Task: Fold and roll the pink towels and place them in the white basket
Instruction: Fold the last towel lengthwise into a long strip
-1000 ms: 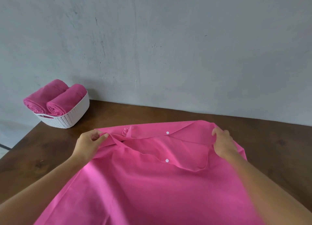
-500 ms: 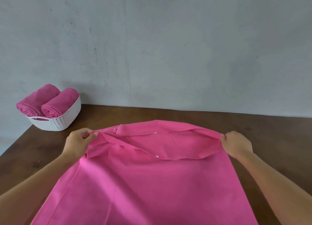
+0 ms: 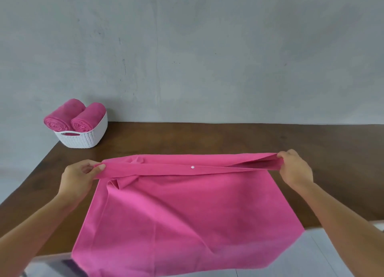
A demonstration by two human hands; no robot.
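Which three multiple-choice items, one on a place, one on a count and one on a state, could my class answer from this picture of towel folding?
1. Where on the brown wooden table does the white woven plastic basket stand?
A. at the far left corner, by the grey wall
B. at the near right edge
C. on top of the spread towel

2. How many rolled pink towels lie in the basket?
A. one
B. two
C. four

3. How is the large pink towel being handled?
A. it lies untouched
B. it is rolled up in one hand
C. its far folded edge is stretched between the left hand and the right hand

Answers:
1 A: the basket sits at the table's far left, close to the wall.
2 B: two spiral ends show side by side.
3 C: each hand pinches one end of the taut edge.
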